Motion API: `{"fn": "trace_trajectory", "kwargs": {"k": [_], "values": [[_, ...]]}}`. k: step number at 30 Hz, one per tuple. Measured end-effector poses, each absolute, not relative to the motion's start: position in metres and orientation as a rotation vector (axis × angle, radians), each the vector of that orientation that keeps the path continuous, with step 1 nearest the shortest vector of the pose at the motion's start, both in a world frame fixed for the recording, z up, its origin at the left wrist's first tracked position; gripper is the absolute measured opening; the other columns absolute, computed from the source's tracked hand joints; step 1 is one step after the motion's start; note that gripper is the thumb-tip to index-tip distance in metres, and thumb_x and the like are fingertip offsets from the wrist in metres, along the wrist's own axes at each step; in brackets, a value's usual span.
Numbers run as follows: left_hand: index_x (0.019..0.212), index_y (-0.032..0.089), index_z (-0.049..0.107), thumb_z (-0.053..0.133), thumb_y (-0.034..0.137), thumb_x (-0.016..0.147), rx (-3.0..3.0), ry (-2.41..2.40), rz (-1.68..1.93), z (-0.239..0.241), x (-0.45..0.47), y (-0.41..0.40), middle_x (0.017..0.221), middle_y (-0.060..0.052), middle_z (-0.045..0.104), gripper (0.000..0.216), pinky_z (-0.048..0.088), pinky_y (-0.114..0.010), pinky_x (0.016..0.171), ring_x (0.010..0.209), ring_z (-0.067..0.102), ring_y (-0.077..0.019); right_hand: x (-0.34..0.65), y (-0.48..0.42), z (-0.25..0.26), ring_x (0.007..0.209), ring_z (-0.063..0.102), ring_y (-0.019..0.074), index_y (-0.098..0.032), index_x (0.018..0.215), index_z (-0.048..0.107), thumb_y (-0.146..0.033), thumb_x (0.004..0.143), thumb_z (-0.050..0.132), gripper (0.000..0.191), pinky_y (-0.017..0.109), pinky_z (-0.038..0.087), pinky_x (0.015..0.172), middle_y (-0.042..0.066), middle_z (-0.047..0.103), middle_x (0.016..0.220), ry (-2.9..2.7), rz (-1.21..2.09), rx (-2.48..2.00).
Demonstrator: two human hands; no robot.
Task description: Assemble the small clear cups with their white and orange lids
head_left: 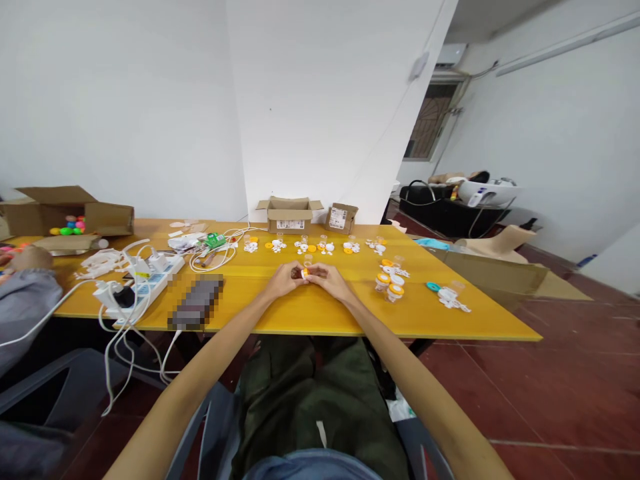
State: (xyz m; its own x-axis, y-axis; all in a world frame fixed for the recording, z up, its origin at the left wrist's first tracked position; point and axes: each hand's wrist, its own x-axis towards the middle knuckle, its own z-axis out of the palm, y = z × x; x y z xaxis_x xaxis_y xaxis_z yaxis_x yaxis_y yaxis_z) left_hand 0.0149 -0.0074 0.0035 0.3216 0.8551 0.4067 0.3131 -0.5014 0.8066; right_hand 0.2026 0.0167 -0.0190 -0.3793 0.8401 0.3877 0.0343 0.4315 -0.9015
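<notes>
Left hand [286,280]: fingers closed on a small white-and-orange round piece [305,273], over the middle of the long yellow table [240,313].
Right hand [331,280]: pinching that same piece from the other side.
Just beyond: a small transparent plastic cup [309,258].
To the right: short clear plastic jars with orange-and-white lids [395,294], standing close together; I can't make out their contents.
Far left: an open brown cardboard box [110,219] holding brightly coloured balls [70,230].
Back edge: a smaller open brown carton [290,225], its inside too hard to see.
</notes>
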Motion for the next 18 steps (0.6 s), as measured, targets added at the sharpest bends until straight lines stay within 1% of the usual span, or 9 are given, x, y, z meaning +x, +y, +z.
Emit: {"fn": "trace_trajectory", "kwargs": {"k": [5,11,18], "values": [[0.079,0.018,0.065,0.078,0.028,0.071,1.974,1.003,1.151,0.0044,0.0149,-0.0078,0.074,0.0,0.07,0.018,0.053,-0.029,0.071,0.07,0.065,-0.0161,0.2016,0.0171,-0.0188,0.093,0.073,0.0247,-0.022,0.092,0.074,-0.042,0.069,0.083,0.032,0.043,0.057,0.092,0.006,0.078,0.096,-1.751,1.083,-0.735],[0.078,0.018,0.064,0.079,0.032,0.07,1.963,0.994,1.161,0.0046,0.0145,-0.0072,0.072,0.001,0.069,0.022,0.053,-0.029,0.069,0.067,0.064,-0.016,0.2013,0.0149,-0.0159,0.095,0.073,0.025,-0.022,0.091,0.074,-0.04,0.068,0.083,0.03,0.042,0.056,0.093,0.005,0.077,0.096,-1.748,1.082,-0.721],[0.082,0.018,0.065,0.077,0.035,0.072,1.991,1.031,1.144,0.0042,0.0144,-0.0073,0.074,0.0,0.07,0.022,0.053,-0.029,0.07,0.07,0.064,-0.0166,0.2008,0.0141,-0.015,0.094,0.073,0.025,-0.021,0.09,0.074,-0.042,0.067,0.083,0.032,0.043,0.056,0.094,0.006,0.077,0.096,-1.736,1.076,-0.741]]}}
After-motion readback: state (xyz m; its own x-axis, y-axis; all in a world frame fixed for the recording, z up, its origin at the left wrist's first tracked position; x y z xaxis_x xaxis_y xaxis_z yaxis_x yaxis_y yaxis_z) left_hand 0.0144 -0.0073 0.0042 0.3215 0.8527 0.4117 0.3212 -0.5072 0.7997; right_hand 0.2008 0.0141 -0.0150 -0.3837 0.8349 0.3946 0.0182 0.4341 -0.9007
